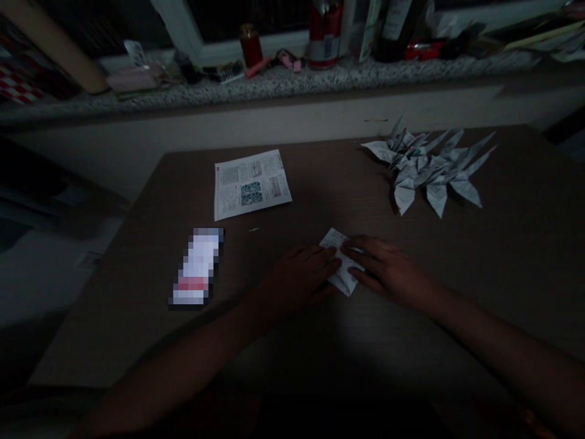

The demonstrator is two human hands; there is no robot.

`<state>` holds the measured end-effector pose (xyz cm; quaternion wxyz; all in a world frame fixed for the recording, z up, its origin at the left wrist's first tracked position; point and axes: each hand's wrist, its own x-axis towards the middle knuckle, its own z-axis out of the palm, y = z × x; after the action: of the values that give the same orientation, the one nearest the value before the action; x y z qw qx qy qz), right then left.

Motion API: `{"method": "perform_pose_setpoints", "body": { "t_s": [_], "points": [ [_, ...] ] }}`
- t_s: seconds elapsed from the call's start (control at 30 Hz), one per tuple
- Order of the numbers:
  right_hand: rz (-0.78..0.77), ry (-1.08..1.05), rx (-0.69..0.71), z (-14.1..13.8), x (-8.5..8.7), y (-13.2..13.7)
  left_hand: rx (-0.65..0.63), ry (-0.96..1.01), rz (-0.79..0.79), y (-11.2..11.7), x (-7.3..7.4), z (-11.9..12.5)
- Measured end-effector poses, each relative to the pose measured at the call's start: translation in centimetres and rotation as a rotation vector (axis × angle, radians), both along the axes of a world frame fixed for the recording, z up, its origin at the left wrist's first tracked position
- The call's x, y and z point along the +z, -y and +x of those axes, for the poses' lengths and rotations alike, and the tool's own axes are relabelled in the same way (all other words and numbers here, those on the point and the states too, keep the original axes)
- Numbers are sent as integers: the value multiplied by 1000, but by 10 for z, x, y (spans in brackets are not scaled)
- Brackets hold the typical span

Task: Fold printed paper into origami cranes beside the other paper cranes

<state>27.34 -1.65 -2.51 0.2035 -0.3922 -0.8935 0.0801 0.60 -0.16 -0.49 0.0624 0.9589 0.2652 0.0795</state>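
Note:
A small folded piece of printed paper (346, 279) lies flat on the dark wooden table between my hands. My left hand (299, 274) rests on its left side, with fingers stretched out and pressing on it. From the right, my right hand (386, 268) lays its spread fingertips on the paper's other side. Part of the paper is hidden beneath the fingers. Behind my right hand stands a cluster of folded paper cranes (427, 164) made of similar printed paper.
A flat printed sheet (253, 183) lies at the back left of the table (150, 244). Nearer me is a phone (196, 268) with a lit, blurred screen. Along the stone windowsill (274, 82) stand a red can (325, 36), a dark bottle (395, 30) and a small jar (250, 46).

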Motion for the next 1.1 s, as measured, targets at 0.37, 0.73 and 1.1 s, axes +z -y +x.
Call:
{"method": "perform_pose_setpoints", "body": {
  "t_s": [0.37,0.73,1.1],
  "points": [
    [0,9,-13,-1,-1,2,20,-3,-28,3,-2,0],
    [13,30,-27,-2,-4,2,55,-2,-26,10,3,3],
    [5,24,-37,-4,-2,3,79,-8,-64,12,3,4]
  ]
}}
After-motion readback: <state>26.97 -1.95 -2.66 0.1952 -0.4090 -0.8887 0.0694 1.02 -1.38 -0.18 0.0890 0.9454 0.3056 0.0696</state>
